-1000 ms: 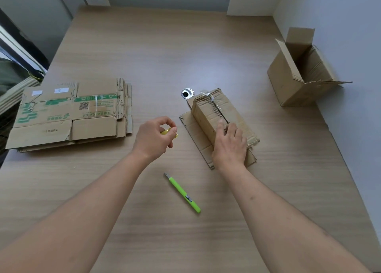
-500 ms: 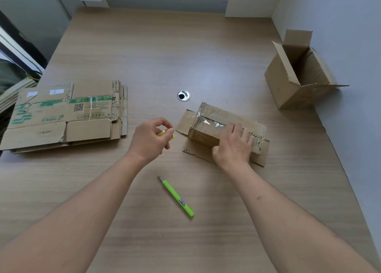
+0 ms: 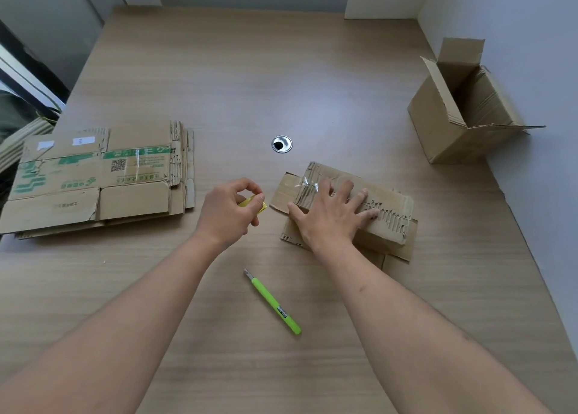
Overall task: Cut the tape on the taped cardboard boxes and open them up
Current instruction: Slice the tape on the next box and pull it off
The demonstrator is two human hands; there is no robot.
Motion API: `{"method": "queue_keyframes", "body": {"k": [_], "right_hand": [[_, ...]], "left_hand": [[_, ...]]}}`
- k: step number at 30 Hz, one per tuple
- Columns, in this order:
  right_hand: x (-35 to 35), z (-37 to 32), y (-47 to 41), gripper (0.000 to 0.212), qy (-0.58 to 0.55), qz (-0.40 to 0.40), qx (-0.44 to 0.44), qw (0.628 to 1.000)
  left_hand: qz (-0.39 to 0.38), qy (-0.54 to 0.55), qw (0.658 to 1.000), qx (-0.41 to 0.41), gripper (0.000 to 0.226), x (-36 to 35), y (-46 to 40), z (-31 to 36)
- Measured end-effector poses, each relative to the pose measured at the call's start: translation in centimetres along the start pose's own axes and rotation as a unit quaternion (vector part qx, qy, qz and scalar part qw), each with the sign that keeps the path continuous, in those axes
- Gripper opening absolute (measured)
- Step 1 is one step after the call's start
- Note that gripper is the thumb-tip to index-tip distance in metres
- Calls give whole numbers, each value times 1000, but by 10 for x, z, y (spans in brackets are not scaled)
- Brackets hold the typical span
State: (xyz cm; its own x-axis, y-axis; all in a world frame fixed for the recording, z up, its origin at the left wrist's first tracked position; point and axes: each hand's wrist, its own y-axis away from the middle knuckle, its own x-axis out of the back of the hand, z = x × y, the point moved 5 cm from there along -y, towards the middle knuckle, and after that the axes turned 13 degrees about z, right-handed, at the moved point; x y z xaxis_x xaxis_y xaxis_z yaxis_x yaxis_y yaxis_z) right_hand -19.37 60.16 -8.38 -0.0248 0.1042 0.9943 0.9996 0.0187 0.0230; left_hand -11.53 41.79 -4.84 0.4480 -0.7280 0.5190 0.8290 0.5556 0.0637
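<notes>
A small brown cardboard box (image 3: 391, 222) with clear tape on its top lies on the table at centre right, its flaps spread out under it. My right hand (image 3: 328, 216) presses flat on its top with the fingers spread. My left hand (image 3: 228, 210) hovers just left of the box and pinches a small yellow piece (image 3: 262, 205) between thumb and fingers. A green utility knife (image 3: 273, 301) lies loose on the table between my forearms, blade end pointing away.
A stack of flattened cardboard boxes (image 3: 97, 179) lies at the left. An opened box (image 3: 463, 107) stands at the back right against the wall. A round metal grommet hole (image 3: 281, 144) sits in the wooden table (image 3: 219, 69) behind the small box.
My right hand turned the small box from pointing away to lying crosswise, then went from gripping it to pressing flat on top. My left hand stayed put with the yellow piece.
</notes>
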Motion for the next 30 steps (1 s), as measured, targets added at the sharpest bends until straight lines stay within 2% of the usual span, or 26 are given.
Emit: {"method": "queue_keyframes", "body": {"k": [3,6,10,15,18,23,25,27,30], "right_hand": [[-3,-3,4,85,2,26,10,1000],[-6,-6,9,81,-35,62,58,996],[-11,-8,14,83,-62,58,140,987],[-2,6,12,81,-81,58,130,987],[0,16,11,88,-149,48,162,974],[-2,19,22,58,-265,33,178,947],[-6,23,23,57,-254,11,197,947],[-9,28,21,65,-231,9,229,945],[-9,29,18,67,-218,39,226,949]], "left_hand": [[-2,2,1000,-2,8,2,-3,0],[0,8,1000,-7,7,7,-7,-1],[9,31,999,-3,7,14,-11,-8],[6,34,999,-6,6,17,-10,-10],[3,34,999,-7,6,14,-8,-8],[-16,30,999,-19,7,5,-3,0],[-19,29,999,-20,6,3,-1,0],[-21,27,999,-18,7,0,2,-1],[-25,22,999,-18,7,-3,6,-3]]}}
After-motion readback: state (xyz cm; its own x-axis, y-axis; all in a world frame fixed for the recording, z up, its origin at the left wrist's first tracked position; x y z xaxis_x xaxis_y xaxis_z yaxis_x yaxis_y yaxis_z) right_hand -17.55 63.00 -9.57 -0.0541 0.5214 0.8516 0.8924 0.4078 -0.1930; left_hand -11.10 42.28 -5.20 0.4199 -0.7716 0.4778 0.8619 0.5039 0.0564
